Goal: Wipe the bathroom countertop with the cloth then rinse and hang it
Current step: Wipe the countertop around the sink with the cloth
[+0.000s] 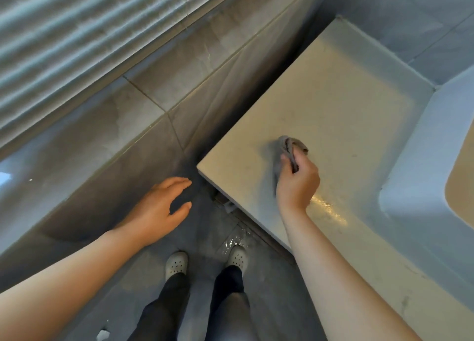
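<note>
A pale beige countertop (333,104) fills the right half of the view. My right hand (298,184) presses a bunched grey cloth (287,148) onto it near the left front corner. A wet, shiny streak (325,207) lies on the counter just behind that hand. My left hand (159,207) hovers off the counter to the left, over the floor, with its fingers spread and nothing in it.
A white basin (420,187) sits on the counter at the right edge. Grey wall tiles (179,71) run along the left, with a ribbed panel (64,40) above. The grey tiled floor (269,289) shows a wet patch by my white clogs (177,262).
</note>
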